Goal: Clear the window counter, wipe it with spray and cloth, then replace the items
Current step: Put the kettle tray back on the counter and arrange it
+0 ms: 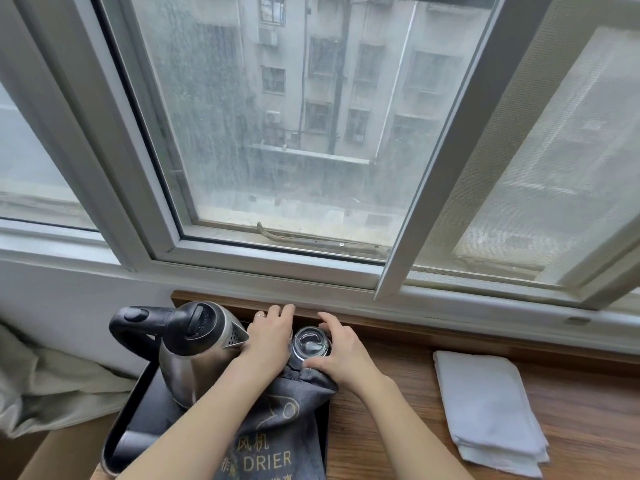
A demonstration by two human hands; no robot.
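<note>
A clear drinking glass [310, 345] stands upright at the back of a black tray [145, 403] on the wooden window counter [391, 420]. My right hand [341, 355] curls round the glass from the right, thumb near its base. My left hand [268, 336] lies beside the glass on its left, fingers stretched toward the back wall; whether it holds anything is hidden. A steel electric kettle [194, 348] with a black handle stands on the tray's left part. A grey hair-drier bag [277, 427] lies on the tray under my forearms.
A folded white cloth [485, 410] lies on the counter to the right. The window frame [277, 268] rises directly behind the counter, with an open sash at the right. Pale fabric [52, 386] is bunched at the left, below the wall.
</note>
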